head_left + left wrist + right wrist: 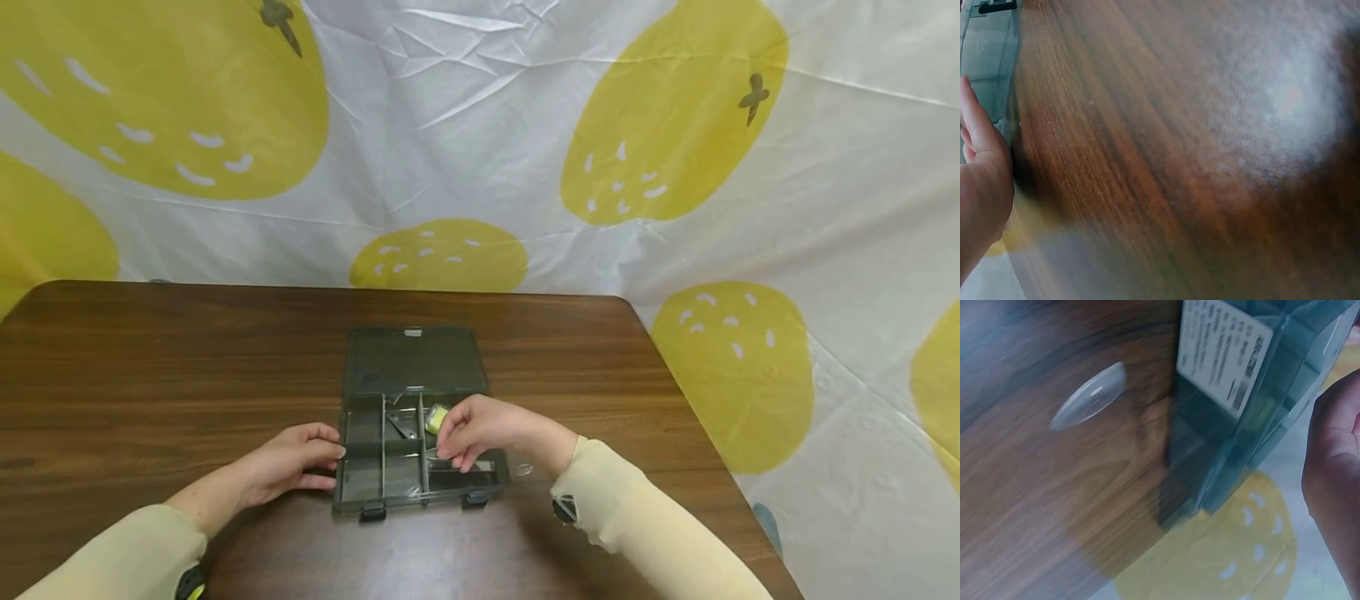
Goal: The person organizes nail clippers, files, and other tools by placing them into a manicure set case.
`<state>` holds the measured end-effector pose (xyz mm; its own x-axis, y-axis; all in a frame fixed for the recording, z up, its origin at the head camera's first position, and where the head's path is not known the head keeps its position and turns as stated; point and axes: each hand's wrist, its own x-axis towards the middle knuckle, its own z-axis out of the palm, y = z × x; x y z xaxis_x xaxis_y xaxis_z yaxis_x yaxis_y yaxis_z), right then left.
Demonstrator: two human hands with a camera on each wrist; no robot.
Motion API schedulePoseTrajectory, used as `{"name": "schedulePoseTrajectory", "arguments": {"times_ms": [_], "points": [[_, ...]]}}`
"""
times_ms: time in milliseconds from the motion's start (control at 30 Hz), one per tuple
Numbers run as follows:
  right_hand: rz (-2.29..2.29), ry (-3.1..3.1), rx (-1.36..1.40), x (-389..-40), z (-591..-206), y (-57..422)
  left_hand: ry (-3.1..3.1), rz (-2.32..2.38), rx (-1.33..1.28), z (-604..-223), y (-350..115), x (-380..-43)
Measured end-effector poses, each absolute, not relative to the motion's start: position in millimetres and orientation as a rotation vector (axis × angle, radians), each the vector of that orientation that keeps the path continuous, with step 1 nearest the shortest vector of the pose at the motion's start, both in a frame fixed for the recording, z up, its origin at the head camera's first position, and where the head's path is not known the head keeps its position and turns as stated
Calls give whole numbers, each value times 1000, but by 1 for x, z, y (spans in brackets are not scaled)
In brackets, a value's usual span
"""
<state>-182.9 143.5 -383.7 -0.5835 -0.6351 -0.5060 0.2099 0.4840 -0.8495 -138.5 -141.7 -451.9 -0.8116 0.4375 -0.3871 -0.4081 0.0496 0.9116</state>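
Observation:
A dark see-through compartment box [362, 482] stands on the table with its lid [416, 358] laid back. My left hand [288, 462] rests against its left wall, fingers spread and nearly straight. Over the right-hand compartments is my right hand [483, 429], thumb and fingertips drawn together; I cannot tell whether a small piece is between them. A small yellow-and-clear item [436, 418] lies in a compartment right by these fingers. Thin metal pieces [402, 425] sit in the middle back compartment. Right of the box, a clear, pointed oval piece [1090, 397] lies on the wood.
The brown wooden table [187, 358] extends around the box. A white cloth with yellow fruit prints [465, 167] hangs behind it and along the right. Two dark latches [372, 511] are on the box's front edge, and a printed label [1222, 353] is on its side.

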Motion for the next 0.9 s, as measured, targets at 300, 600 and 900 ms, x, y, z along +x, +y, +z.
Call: {"name": "schedulePoseTrajectory", "arguments": {"times_ms": [300, 600, 900], "points": [[-1190, 1860, -401, -182, -386, 124, 1728, 1834, 29, -451, -142, -138], [-1192, 1837, -376, -186, -387, 116, 1732, 1837, 18, -453, -142, -138], [-1221, 1873, -359, -190, -384, 125, 1715, 1845, 34, -453, -144, -138]]}}
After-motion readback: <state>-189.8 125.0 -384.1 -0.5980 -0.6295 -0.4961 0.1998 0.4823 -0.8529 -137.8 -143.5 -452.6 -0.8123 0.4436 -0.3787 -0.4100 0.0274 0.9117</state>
